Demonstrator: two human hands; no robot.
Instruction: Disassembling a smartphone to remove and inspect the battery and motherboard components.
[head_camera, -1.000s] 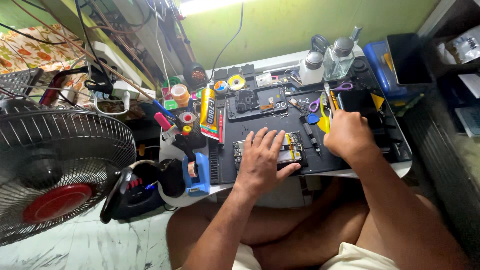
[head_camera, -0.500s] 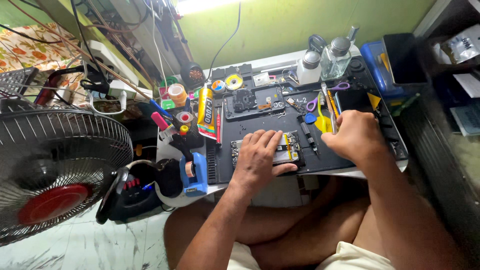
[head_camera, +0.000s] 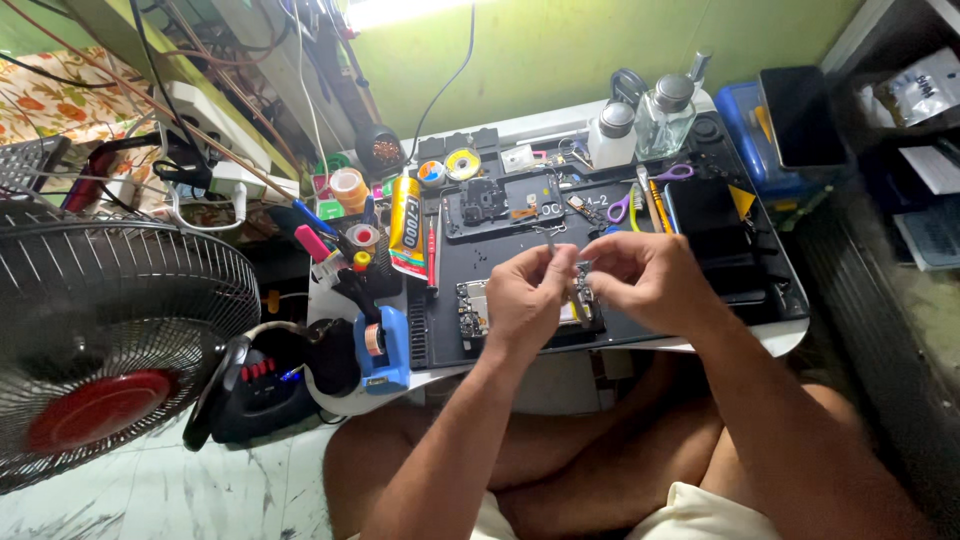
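Over the black work mat (head_camera: 500, 325), my left hand (head_camera: 525, 300) pinches tweezers (head_camera: 549, 243) and my right hand (head_camera: 640, 280) pinches a small part (head_camera: 583, 272) above the opened phone (head_camera: 470, 312) at six o'clock, its boards bared, nothing reassembled yet, I judge.

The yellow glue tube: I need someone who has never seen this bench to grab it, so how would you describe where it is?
Start at the black work mat on the small white table. Along the mat's left edge, beside a red-handled screwdriver, lies the yellow glue tube with a black cap, pointing away from the person. It is the only long yellow tube there; its neighbours are round tape rolls.
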